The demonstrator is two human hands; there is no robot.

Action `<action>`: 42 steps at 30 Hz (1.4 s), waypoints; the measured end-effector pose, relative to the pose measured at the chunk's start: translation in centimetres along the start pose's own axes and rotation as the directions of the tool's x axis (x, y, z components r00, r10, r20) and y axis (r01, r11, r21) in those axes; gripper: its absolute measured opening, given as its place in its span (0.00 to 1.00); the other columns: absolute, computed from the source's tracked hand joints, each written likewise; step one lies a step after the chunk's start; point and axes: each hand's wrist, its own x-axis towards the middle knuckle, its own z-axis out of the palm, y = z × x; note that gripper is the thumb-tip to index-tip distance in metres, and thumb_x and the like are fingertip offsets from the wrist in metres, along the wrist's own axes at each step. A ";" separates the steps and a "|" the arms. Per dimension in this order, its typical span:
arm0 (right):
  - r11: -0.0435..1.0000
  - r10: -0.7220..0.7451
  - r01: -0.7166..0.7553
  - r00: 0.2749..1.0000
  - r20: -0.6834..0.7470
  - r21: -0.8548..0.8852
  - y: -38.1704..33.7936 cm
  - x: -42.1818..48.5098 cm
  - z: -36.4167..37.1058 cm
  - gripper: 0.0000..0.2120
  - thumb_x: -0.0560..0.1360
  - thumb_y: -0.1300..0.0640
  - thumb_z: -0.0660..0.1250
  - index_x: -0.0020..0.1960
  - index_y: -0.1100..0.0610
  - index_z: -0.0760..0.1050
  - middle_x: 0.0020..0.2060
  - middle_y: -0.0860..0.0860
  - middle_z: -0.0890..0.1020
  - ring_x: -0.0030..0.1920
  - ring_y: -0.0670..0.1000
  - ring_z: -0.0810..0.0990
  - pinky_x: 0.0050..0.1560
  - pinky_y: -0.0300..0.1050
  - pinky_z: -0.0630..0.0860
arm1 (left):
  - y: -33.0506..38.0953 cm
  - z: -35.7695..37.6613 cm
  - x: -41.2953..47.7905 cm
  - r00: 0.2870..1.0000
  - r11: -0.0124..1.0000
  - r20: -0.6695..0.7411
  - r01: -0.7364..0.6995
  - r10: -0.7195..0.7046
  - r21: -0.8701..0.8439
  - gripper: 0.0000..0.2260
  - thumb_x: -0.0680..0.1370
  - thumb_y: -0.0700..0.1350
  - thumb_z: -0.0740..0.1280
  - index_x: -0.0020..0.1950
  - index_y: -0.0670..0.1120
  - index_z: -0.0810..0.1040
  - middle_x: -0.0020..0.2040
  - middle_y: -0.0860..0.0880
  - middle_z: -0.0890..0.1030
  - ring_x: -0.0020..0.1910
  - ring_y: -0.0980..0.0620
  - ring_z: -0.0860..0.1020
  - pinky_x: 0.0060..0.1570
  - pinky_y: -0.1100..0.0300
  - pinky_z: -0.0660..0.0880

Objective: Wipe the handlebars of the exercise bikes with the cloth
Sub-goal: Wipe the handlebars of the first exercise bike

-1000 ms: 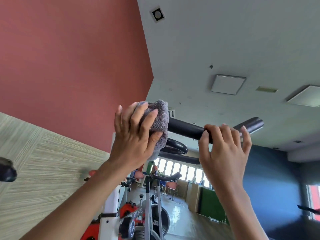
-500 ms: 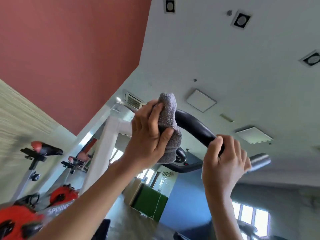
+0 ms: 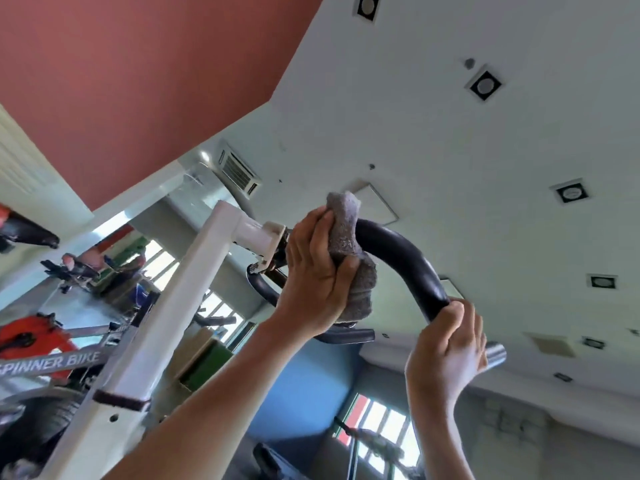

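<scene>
Head view. A: Where is the grey fleecy cloth (image 3: 349, 251)?

B: Bunched over the black padded curved handlebar (image 3: 408, 258), close to where it meets the white metal stem (image 3: 166, 323). The left hand (image 3: 315, 271) clenches it, fingers curled over the top and thumb pressed in from below, so the cloth wraps the bar.

A: And the right hand (image 3: 446, 348)?

B: Fingers closed round the same bar's far end, just above the silver end cap (image 3: 495, 353). It looks like a steadying grip.

A: How far along?

B: Midway on this bar, I'd judge. The cloth is at the inner end. The bare stretch between the two hands may or may not be wiped; nothing shows which. The part under the right hand and the lower black loop below the cloth look unreached. The red spinner bikes (image 3: 31, 337) behind at the left also count, and I can't tell their state.

A: Which way does the bar run?

B: It arcs from the stem up and over to the right, then drops to the right hand, its capped tip pointing to the lower right of the picture. The camera is tilted steeply toward the ceiling, so its true lie is uncertain.
</scene>
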 end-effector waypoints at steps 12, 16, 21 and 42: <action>0.999 0.040 -0.040 0.999 0.026 0.010 -0.5 -0.3 -0.3 0.26 0.74 0.45 0.44 0.45 0.61 0.73 0.43 0.57 0.77 0.45 0.56 0.69 0.58 0.54 0.62 | -0.9 -0.7 0.3 0.997 0.989 0.061 0.064 -0.056 -0.136 0.23 0.79 0.67 0.46 0.70 0.57 0.55 0.63 0.65 0.60 0.68 0.48 0.63 0.69 0.40 0.63; 0.999 0.049 -0.049 0.998 0.027 0.001 -0.4 -0.2 -0.3 0.24 0.74 0.46 0.44 0.45 0.61 0.73 0.42 0.57 0.75 0.46 0.58 0.70 0.59 0.56 0.62 | 0.1 -0.7 -0.4 0.986 0.984 0.083 0.151 -0.144 -0.097 0.34 0.79 0.67 0.47 0.75 0.45 0.50 0.67 0.49 0.58 0.72 0.42 0.60 0.70 0.38 0.61; 0.999 0.044 -0.044 0.998 0.051 -0.007 -0.5 -0.2 -0.3 0.22 0.76 0.46 0.45 0.45 0.60 0.72 0.41 0.56 0.74 0.45 0.58 0.69 0.57 0.58 0.63 | 2.7 -0.7 1.0 0.933 0.929 0.079 -0.358 0.352 0.090 0.21 0.83 0.56 0.51 0.71 0.44 0.59 0.70 0.46 0.59 0.72 0.46 0.59 0.71 0.43 0.61; 0.997 -0.083 0.079 0.958 0.276 0.024 14.2 3.2 -3.9 0.24 0.82 0.47 0.42 0.55 0.51 0.76 0.58 0.47 0.78 0.75 0.51 0.61 0.76 0.54 0.44 | 9.3 4.2 -4.8 0.570 0.154 0.756 -0.819 0.321 0.553 0.20 0.83 0.56 0.55 0.71 0.47 0.64 0.68 0.43 0.67 0.68 0.38 0.65 0.74 0.41 0.47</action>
